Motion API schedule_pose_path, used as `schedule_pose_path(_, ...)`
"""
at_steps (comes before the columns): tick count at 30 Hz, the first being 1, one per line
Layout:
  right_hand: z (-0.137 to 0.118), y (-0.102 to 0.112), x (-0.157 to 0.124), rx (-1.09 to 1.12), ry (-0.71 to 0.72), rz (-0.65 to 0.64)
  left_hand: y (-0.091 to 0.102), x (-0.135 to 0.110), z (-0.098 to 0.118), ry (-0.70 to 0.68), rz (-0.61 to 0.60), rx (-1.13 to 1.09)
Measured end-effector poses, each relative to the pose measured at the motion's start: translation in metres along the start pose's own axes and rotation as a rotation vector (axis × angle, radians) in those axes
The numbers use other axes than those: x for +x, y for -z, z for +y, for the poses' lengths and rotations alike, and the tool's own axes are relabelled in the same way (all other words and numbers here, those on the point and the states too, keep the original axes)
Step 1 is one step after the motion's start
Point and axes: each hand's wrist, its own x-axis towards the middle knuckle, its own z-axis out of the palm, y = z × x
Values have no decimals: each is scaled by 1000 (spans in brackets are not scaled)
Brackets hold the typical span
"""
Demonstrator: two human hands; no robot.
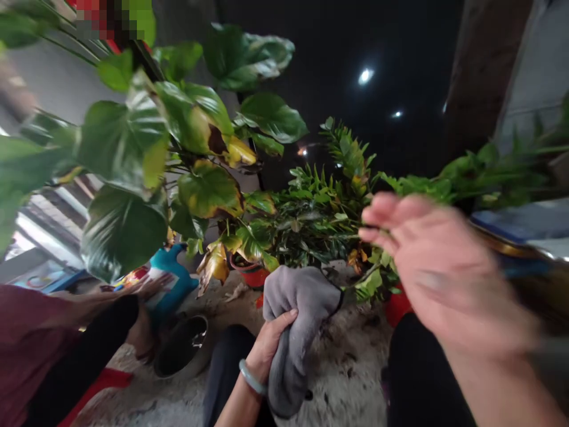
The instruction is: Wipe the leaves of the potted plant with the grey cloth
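Note:
A grey cloth hangs in a crumpled bundle from my left hand, whose fingers are wrapped round it. A pale bangle circles that wrist. My right hand is raised at the right, palm showing and fingers stretched out, with nothing in it; motion blurs it. Behind the fingers of that hand are green leaves. Beyond the cloth stands a red pot with a leafy plant.
Large-leaved branches reach in at the upper left, some leaves yellowed. A dark bucket stands on the rough ground. At the left sits another person, an arm near a turquoise bag. A red stool shows below.

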Motion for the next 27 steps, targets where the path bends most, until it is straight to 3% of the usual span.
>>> schedule_pose_path(2,50,2,10,38,-184,74,1,3,16,-19,-30,-46)
schedule_pose_path(3,78,2,14,12,-340,106,-2,4,28,-41,-51,-60)
schedule_pose_path(5,128,0,18,41,-552,141,-15,2,58,-131,-81,-83)
schedule_pose_path(8,174,-11,13,178,-661,128,-42,3,92,-294,-78,-116)
schedule_pose_path(11,190,-20,5,289,-689,57,-57,17,83,-260,-25,-50)
schedule_pose_path(13,196,-21,2,321,-717,5,-51,28,59,-157,-4,59)
schedule_pose_path(16,205,-19,0,347,-740,-33,-32,34,33,-64,-68,202)
schedule_pose_path(19,209,-20,1,372,-728,-22,-27,29,52,-126,-144,243)
schedule_pose_path(23,208,-26,4,443,-719,49,-56,28,106,-335,-106,114)
schedule_pose_path(25,209,-32,3,477,-724,88,-70,34,111,-389,-27,50)
schedule_pose_path(27,213,-36,2,434,-712,131,-73,41,95,-334,39,133)
